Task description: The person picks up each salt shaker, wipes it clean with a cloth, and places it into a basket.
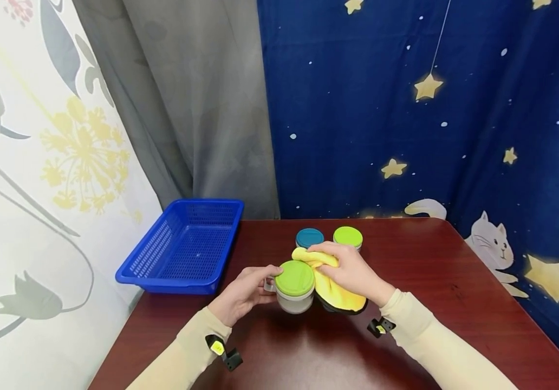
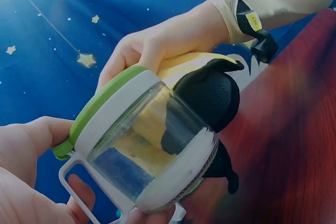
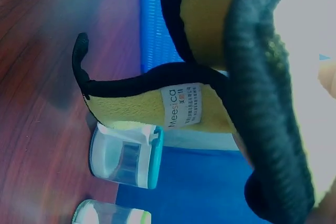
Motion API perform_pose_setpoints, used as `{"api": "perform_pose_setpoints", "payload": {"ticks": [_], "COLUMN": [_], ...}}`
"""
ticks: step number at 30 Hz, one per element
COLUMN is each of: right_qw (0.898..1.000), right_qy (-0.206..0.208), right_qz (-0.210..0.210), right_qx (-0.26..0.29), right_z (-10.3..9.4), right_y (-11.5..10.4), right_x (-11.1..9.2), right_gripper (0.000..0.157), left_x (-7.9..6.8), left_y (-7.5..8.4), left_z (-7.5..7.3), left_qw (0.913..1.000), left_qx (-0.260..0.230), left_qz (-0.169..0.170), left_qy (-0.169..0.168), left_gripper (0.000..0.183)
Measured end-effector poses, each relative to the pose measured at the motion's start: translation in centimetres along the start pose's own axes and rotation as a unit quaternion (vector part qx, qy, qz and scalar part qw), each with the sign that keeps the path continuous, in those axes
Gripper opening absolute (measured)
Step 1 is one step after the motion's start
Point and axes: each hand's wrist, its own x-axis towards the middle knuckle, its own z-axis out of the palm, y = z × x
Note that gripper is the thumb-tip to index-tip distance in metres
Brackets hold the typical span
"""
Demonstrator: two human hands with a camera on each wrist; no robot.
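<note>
My left hand holds a clear jar with a green lid, thumb at the lid's edge and fingers by its white side handle. In the left wrist view the jar is tilted, and its lower part looks white. A yellow cloth with black edging is bunched in my right hand, right against the jar's side. The right wrist view shows the cloth close up with a white label; there the right hand is mostly hidden behind it.
Behind my hands stand a blue-lidded jar and another green-lidded jar. A blue perforated plastic basket sits at the left of the dark red wooden table. Curtains hang behind and at the left.
</note>
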Motion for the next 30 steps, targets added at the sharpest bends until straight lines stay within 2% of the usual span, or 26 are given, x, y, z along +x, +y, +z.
{"api": "perform_pose_setpoints", "payload": {"ticks": [10,20,26,30], "right_qw": [1.000,0.996,0.997,0.997], "right_qy": [-0.015,-0.089,-0.073,-0.074], "right_qz": [-0.007,-0.009,-0.005,0.005], "right_qx": [0.001,-0.021,-0.019,-0.015], "right_z": [0.0,2.0,2.1,2.1], "right_y": [0.2,2.1,2.4,2.5], "right_x": [0.0,-1.5,-1.6,-1.6], "right_gripper": [0.043,0.048,0.049,0.049], "left_x": [-0.2,-0.7,-0.3,-0.2], "left_y": [0.5,0.8,0.7,0.6], "left_z": [0.4,1.2,1.2,1.2], "left_qw": [0.9999,0.9996,0.9994,0.9992], "left_qx": [-0.002,-0.015,-0.014,-0.016], "left_qz": [0.002,0.006,0.007,0.006], "left_qy": [-0.015,-0.025,-0.031,-0.035], "left_gripper": [0.029,0.029,0.036,0.034]}}
